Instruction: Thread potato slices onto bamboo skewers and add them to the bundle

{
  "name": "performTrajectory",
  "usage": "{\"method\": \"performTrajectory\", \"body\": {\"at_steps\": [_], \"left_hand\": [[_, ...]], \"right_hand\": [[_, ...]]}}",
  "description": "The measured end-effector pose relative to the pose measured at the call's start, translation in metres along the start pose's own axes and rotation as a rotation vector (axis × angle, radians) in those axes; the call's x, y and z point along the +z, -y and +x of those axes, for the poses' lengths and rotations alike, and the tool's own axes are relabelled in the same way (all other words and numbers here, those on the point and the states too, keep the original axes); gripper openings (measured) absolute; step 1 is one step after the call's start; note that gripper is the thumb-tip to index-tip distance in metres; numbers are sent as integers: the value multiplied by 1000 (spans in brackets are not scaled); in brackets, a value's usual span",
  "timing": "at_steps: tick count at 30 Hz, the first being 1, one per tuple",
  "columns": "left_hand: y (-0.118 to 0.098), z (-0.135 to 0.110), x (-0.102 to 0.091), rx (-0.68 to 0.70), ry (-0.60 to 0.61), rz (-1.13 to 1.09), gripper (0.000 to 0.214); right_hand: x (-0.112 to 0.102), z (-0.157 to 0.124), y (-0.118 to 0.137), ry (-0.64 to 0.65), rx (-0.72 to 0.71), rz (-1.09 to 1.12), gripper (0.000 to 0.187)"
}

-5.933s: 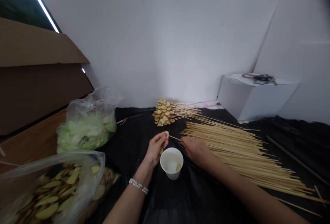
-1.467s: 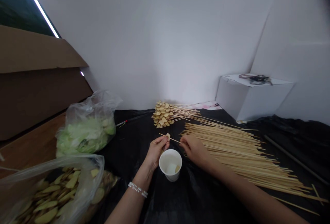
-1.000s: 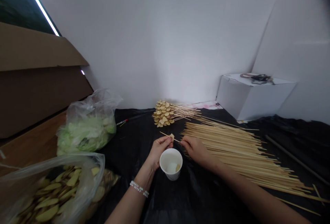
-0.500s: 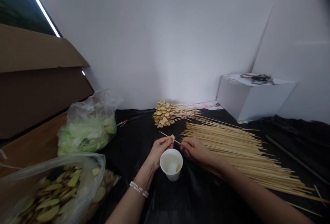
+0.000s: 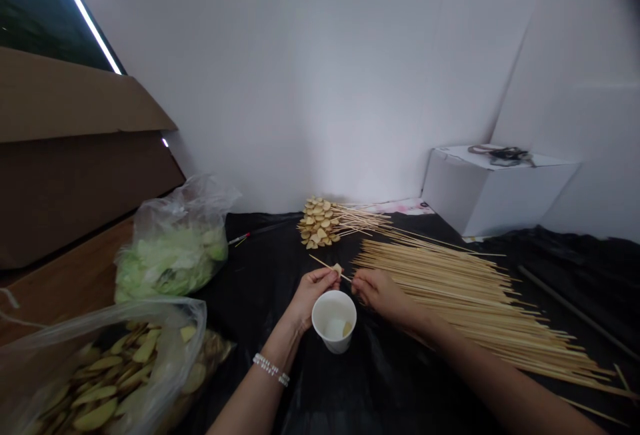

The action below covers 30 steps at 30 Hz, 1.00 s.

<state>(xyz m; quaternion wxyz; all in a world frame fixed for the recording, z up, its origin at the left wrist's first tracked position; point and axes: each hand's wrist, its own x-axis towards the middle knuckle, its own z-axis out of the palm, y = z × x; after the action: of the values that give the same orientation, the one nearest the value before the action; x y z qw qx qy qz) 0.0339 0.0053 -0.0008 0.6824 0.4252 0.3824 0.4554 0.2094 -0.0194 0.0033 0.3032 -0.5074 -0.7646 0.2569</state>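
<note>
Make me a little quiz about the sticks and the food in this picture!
1. True or false: the cup stands upright, close to the left hand and the right hand.
2. What is threaded on the skewer that both hands hold? A: a slice. B: a leaf. C: nothing.
3. Fill in: the pile of bare sticks lies on the person's ____ side.
Key: 1 true; 2 A; 3 right.

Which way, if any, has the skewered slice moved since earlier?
Yes. The slice slid right along the skewer, from over the paper cup's left rim to over its middle.
</note>
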Motion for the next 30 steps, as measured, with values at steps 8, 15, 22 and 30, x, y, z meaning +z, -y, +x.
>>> {"method": "performTrajectory", "body": {"at_steps": [8,15,22,30], "left_hand": [[0,1,1,2,-4,21,36],[-3,-1,3,-13,6,52,36],[4,0,2,-39,26,43,32],[1,0,1,-36,-16,-109,25]], "right_hand": [[4,-6,1,-217,-172,-414,20],[2,-2,-1,-82,-110,-314,27],[4,-3,0,-91,-110,-274,23],[5,-4,1,-193,-114,-305,27]]}}
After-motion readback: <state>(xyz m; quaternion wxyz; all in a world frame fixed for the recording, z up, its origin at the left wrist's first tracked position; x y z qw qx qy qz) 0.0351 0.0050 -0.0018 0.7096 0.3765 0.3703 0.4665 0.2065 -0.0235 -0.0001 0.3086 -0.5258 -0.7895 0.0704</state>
